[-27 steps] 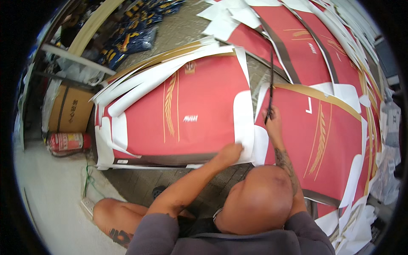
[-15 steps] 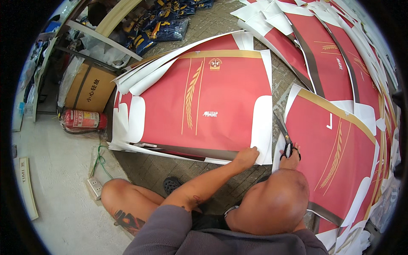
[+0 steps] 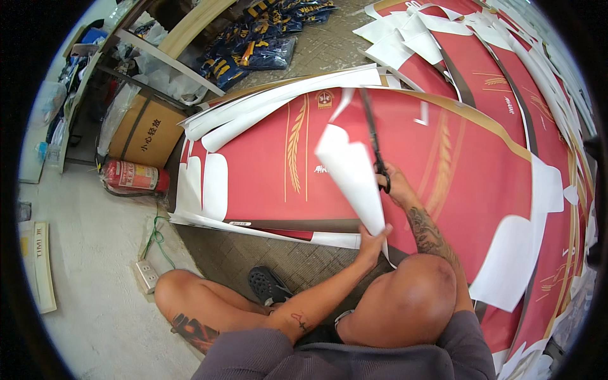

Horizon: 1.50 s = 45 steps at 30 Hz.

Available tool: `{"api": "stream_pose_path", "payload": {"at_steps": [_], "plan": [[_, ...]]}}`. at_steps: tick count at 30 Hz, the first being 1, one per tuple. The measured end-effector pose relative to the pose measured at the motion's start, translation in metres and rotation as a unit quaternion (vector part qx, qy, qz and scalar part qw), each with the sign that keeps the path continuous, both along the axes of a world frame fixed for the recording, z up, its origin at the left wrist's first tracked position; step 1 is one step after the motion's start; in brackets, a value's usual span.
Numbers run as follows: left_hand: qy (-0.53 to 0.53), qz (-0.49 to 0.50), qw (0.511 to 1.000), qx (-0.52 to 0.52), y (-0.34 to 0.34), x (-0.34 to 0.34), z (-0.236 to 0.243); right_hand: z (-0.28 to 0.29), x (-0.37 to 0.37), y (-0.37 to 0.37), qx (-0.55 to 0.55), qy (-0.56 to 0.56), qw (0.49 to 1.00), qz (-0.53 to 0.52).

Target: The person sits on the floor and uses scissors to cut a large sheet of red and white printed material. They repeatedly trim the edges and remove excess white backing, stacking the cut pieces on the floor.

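My left hand point(image 3: 375, 244) pinches the near corner of a red printed sheet point(image 3: 468, 164) with gold wheat bands. The sheet's white margin point(image 3: 354, 166) curls up above this hand and is partly blurred. My right hand point(image 3: 400, 187) holds black-handled scissors point(image 3: 375, 142) by the finger loops, blades pointing away from me over the sheet. Motion blurs the blades, so I cannot tell how far apart they are. Left of the margin lies another red sheet point(image 3: 256, 171) with rounded white cutouts, atop a stack.
More red and white sheets point(image 3: 500, 88) pile up at the right. To the left stand a red fire extinguisher point(image 3: 134, 177), a cardboard box point(image 3: 142, 130) and a power socket point(image 3: 147, 277) with a green cord. Dark packaged garments point(image 3: 266, 50) lie at the back.
My right hand and the scissors have moved up and left from beside my knee. The right-hand sheet has shifted left over the stack, its white margin lifting. My left hand has moved slightly nearer me.
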<state>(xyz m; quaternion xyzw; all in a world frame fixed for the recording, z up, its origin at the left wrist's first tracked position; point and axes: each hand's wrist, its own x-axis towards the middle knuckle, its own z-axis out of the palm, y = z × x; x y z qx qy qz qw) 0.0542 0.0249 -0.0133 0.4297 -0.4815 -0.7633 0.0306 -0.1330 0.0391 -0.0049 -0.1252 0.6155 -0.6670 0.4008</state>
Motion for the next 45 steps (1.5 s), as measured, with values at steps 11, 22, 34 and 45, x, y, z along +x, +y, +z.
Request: {"api": "stream_pose_path", "payload": {"at_steps": [11, 22, 34, 45], "plan": [[-0.128, 0.385, 0.892, -0.199, -0.273, 0.047, -0.057, 0.029, 0.016, 0.113, 0.03, 0.069, 0.994, -0.073], [-0.238, 0.358, 0.883, -0.189, -0.475, 0.174, -0.07, -0.028, 0.012, 0.246, 0.47, 0.323, 0.797, -0.2], [-0.497, 0.471, 0.711, -0.157, -0.404, 0.201, -0.014, 0.002, 0.02, 0.18, 0.42, 0.333, 0.839, -0.089], [-0.102, 0.417, 0.897, 0.103, -0.352, 0.179, -0.066, -0.034, 0.113, 0.017, 0.417, 0.358, 0.834, -0.055]]}}
